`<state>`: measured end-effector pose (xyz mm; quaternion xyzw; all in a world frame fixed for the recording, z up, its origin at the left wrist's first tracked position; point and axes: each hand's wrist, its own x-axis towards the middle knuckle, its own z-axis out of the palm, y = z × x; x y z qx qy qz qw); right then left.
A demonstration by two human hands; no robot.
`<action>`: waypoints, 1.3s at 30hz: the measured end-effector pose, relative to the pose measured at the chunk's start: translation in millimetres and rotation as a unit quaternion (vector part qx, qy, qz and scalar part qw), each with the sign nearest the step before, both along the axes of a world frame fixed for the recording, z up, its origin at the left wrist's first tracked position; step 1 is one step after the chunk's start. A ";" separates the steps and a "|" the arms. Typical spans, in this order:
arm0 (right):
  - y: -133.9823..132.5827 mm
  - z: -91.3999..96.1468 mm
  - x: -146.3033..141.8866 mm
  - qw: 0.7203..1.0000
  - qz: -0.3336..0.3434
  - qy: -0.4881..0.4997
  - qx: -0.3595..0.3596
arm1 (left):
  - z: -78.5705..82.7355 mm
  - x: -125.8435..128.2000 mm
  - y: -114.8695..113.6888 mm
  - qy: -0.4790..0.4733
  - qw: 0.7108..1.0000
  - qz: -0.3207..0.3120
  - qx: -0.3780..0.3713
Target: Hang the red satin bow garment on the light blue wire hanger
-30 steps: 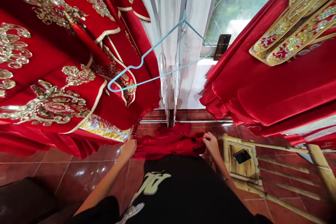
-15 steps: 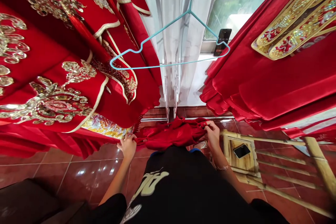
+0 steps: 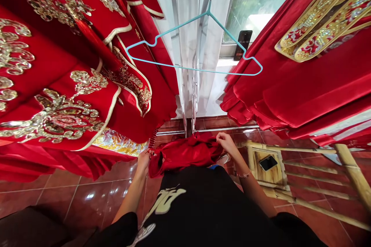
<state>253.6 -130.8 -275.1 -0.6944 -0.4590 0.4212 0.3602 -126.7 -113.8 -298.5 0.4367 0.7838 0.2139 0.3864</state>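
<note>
A red satin garment [image 3: 187, 152] is bunched in front of my waist, stretched between both hands. At its left end, my left hand [image 3: 144, 158] is closed on the cloth. My right hand [image 3: 225, 141] pinches the upper right edge of it, fingers bent. What kind of garment this is cannot be made out from its folds. Above it, an empty light blue hanger [image 3: 194, 69] hangs by its hook, tilted down to the right.
Red embroidered costumes [image 3: 66, 119] hang at the left. More red costumes [image 3: 278, 88] with gold beaded panels hang at the right. A phone [image 3: 242, 44] leans by the window. Another phone [image 3: 268, 163] lies on a wooden seat [image 3: 278, 179] with bamboo rails.
My right hand has moved left and slightly up, drawing the cloth's ends closer together. My left hand has shifted a little right. The hanger has swung, its right end now lower.
</note>
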 end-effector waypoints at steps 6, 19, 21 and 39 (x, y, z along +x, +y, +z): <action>-1.8 -13.2 10.5 0.992 0.059 -0.079 -0.080 | 19.3 4.3 -6.0 -0.022 1.000 0.011 -0.002; -7.0 -22.3 57.6 0.962 -0.028 -0.247 -0.109 | 52.7 26.0 -5.6 -0.336 0.938 0.053 0.067; -5.3 -24.9 62.4 0.968 -0.067 -0.234 -0.068 | 63.9 26.5 0.6 -0.357 0.929 0.054 0.079; 21.1 -5.1 76.7 0.920 -0.218 0.226 0.236 | 137.1 57.1 28.6 -0.473 0.867 0.028 0.153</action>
